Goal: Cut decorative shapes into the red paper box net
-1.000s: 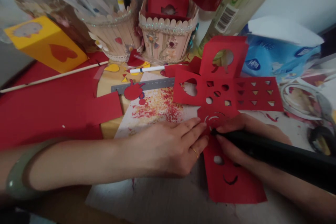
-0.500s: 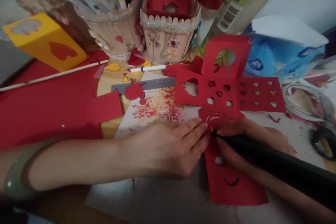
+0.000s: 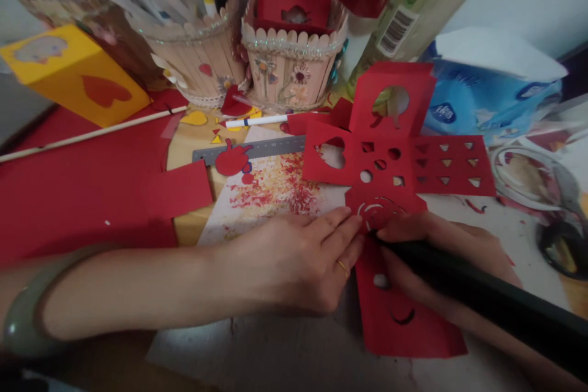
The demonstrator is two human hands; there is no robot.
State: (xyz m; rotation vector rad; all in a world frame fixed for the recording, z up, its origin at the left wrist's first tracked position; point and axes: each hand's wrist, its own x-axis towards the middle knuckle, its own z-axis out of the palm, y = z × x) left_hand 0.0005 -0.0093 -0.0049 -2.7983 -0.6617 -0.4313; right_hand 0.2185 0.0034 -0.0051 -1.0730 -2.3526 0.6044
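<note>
A red paper cutout (image 3: 381, 159), shaped like an unfolded box, lies on the white sheet, its panels pierced by hearts, triangles, circles and curved slits. My left hand (image 3: 312, 257) rests flat, fingers stretched out, with the fingertips pressing the lower panel's left edge. Pinched in my right hand (image 3: 441, 245) is a long black craft knife (image 3: 463, 275), slanting down to the left. Its tip meets the red paper just below the curved slits, close to my left fingertips; the blade itself is too small to make out.
Beyond lie a grey ruler (image 3: 261, 150), a white marker (image 3: 257, 120) and a red paper shape (image 3: 231, 160). Stick-covered pots (image 3: 294, 67) stand behind, a yellow box (image 3: 78, 73) at left. At right are a tissue pack (image 3: 491, 92), a tape roll (image 3: 535, 177) and a black ring-shaped object (image 3: 563, 249).
The whole view has shifted slightly, so everything sits a little further left. Both hands keep nearly the same place on the red paper, with the knife tip at almost the same spot.
</note>
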